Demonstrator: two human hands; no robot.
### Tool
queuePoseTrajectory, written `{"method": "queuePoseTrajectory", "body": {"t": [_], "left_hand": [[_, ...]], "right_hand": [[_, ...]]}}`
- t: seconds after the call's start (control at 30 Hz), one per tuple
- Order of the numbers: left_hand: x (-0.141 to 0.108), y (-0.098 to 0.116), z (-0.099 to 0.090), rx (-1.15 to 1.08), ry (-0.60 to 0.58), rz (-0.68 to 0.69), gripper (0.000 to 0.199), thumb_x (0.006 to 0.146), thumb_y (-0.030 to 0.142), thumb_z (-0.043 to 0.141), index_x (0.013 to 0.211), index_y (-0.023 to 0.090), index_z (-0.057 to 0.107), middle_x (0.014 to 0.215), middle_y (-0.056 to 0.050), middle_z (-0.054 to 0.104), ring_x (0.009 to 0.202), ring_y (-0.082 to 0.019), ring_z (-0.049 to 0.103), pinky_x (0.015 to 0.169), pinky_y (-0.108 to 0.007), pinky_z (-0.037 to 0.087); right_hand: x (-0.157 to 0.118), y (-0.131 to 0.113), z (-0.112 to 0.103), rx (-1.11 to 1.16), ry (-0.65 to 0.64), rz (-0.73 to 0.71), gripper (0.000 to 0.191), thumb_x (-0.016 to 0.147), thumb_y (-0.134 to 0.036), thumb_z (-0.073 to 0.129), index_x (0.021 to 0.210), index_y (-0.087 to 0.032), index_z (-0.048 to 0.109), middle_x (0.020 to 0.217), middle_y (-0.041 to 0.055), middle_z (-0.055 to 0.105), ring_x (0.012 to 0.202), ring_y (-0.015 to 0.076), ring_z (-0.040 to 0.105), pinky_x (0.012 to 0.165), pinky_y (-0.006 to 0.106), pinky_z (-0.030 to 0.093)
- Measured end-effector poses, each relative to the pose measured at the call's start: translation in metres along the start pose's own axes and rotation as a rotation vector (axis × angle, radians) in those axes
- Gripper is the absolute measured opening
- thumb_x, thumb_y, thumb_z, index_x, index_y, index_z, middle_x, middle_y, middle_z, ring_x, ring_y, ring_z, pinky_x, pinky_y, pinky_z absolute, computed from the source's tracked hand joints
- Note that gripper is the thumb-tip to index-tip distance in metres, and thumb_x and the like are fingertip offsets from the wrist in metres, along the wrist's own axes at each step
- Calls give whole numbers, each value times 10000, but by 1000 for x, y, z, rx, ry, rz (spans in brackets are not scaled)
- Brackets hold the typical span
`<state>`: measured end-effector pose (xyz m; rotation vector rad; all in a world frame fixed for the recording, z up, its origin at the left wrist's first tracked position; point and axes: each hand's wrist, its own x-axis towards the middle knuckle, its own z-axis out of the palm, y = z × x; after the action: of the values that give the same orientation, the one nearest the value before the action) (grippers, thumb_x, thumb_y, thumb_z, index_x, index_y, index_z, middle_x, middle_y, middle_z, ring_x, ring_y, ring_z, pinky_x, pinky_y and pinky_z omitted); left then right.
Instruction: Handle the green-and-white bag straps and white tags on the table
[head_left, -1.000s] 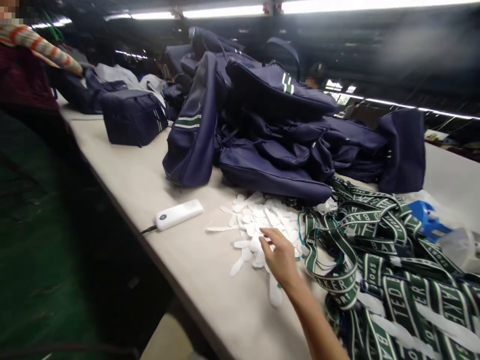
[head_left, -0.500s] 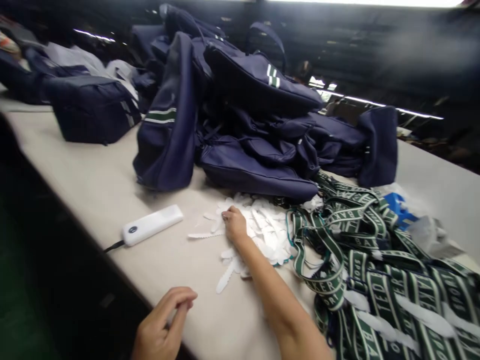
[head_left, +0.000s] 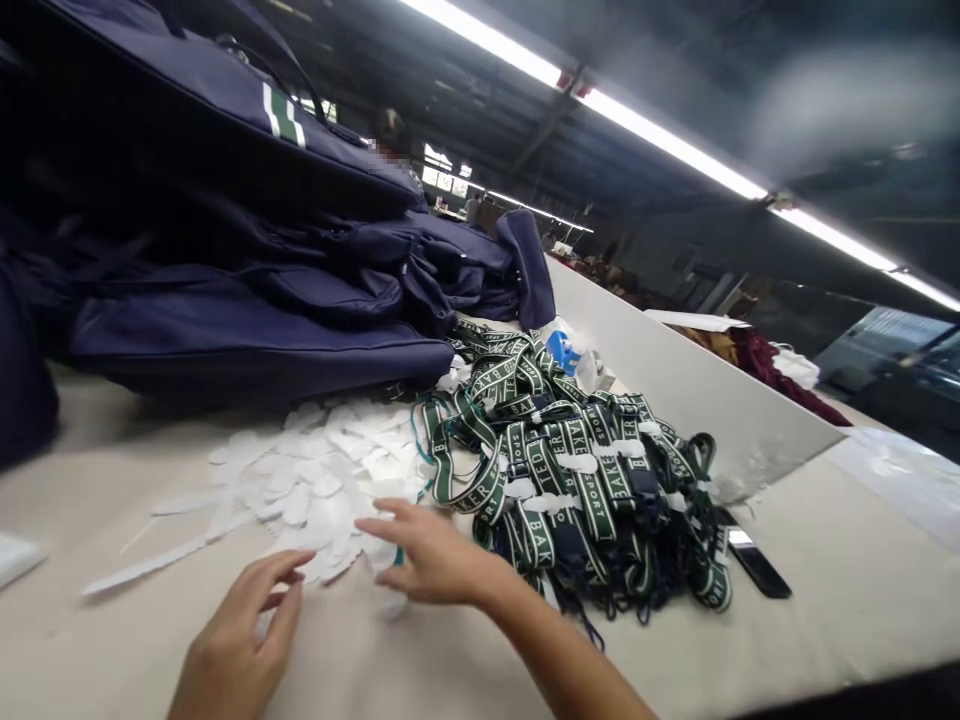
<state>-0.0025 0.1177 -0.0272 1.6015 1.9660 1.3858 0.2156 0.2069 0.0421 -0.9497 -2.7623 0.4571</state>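
White paper-like strips and pieces (head_left: 322, 480) lie in a loose pile on the pale table (head_left: 420, 670). Over the right edge of this pile is my right hand (head_left: 427, 555), fingers spread, with nothing seen held between them. My left hand (head_left: 244, 630) is curled in front of the pile, thumb and fingers nearly meeting; whether it holds anything is hidden. Right of the pile, green and white lettered straps (head_left: 585, 480) are heaped, several wrapped with white pieces.
Navy bags (head_left: 262, 335) are stacked behind the pile. A dark phone (head_left: 757, 565) lies right of the straps. Behind them are a blue object (head_left: 562, 352) and a low white partition (head_left: 675, 370). A white device's end (head_left: 16, 558) shows at the left edge.
The view has swung right and closer to the straps. My right hand has moved from the pile's left part to its right side, and its fingers have spread. The phone has come into view.
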Motion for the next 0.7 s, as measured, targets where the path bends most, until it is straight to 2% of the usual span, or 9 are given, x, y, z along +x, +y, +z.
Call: {"method": "queuePoseTrajectory", "body": {"t": [0.07, 0.17, 0.27, 0.3, 0.37, 0.43, 0.53, 0.6, 0.7], "left_hand": [[4, -1, 6, -35, -70, -95, 355, 772, 513, 546, 942, 242, 699, 1038, -64, 740, 775, -224, 733, 695, -290, 605], [4, -12, 4, -132, -118, -336, 413, 722, 552, 576, 943, 225, 699, 945, -71, 760, 837, -268, 736, 847, -365, 589], [1, -16, -2, -256, -111, -477, 470, 697, 570, 595, 966, 196, 688, 831, -71, 755, 813, -281, 731, 871, -394, 578], [1, -15, -3, -275, -109, -482, 474, 686, 573, 600, 950, 190, 689, 808, -71, 749, 790, -280, 726, 863, -397, 578], [0, -12, -3, -292, -113, -464, 469, 680, 573, 601, 923, 182, 692, 786, -70, 739, 743, -270, 713, 837, -397, 579], [-2, -11, -1, -308, -120, -435, 450, 700, 562, 597, 911, 176, 692, 773, -69, 727, 718, -259, 699, 814, -394, 579], [-4, -10, -1, -347, -128, -410, 423, 747, 546, 608, 919, 167, 684, 774, -72, 713, 722, -256, 687, 777, -392, 583], [0, -3, -6, -393, -106, -384, 432, 776, 541, 639, 991, 168, 675, 888, -93, 724, 816, -269, 697, 776, -386, 593], [17, 29, -22, -513, -71, -198, 584, 803, 481, 709, 1305, 223, 558, 1261, -118, 653, 1142, -289, 641, 952, -406, 560]], "right_hand": [[-8, 10, -32, -115, -27, 63, 586, 853, -395, 738, 1385, -228, 557, 1506, 105, 476, 1325, 269, 483, 1082, 397, 423], [-12, 30, -61, -421, -179, 201, 416, 712, -308, 866, 1055, -118, 725, 1213, 187, 665, 1187, 350, 559, 1123, 545, 327], [-13, 43, -71, -384, -221, 168, 147, 774, -227, 817, 729, -147, 702, 801, 69, 707, 896, 244, 640, 1145, 518, 281], [-13, 45, -75, -262, -167, 150, 217, 822, -242, 778, 655, -163, 665, 703, 20, 667, 778, 191, 622, 1110, 473, 334], [-14, 44, -91, 73, 44, 163, 327, 902, -328, 695, 621, -174, 628, 618, -28, 585, 616, 127, 535, 909, 358, 469], [-14, 38, -115, 412, 327, 178, 329, 918, -425, 656, 705, -174, 654, 656, -23, 580, 598, 119, 505, 692, 278, 470], [-9, 21, -153, 760, 678, 48, 312, 892, -496, 671, 854, -187, 680, 761, 4, 631, 682, 137, 559, 658, 266, 469], [-2, 0, -170, 887, 776, -117, 279, 890, -489, 682, 896, -211, 678, 789, 4, 641, 712, 142, 584, 686, 274, 496], [13, -44, -181, 970, 717, -332, 274, 899, -501, 674, 968, -236, 673, 832, 1, 650, 763, 155, 621, 704, 288, 541]]}}
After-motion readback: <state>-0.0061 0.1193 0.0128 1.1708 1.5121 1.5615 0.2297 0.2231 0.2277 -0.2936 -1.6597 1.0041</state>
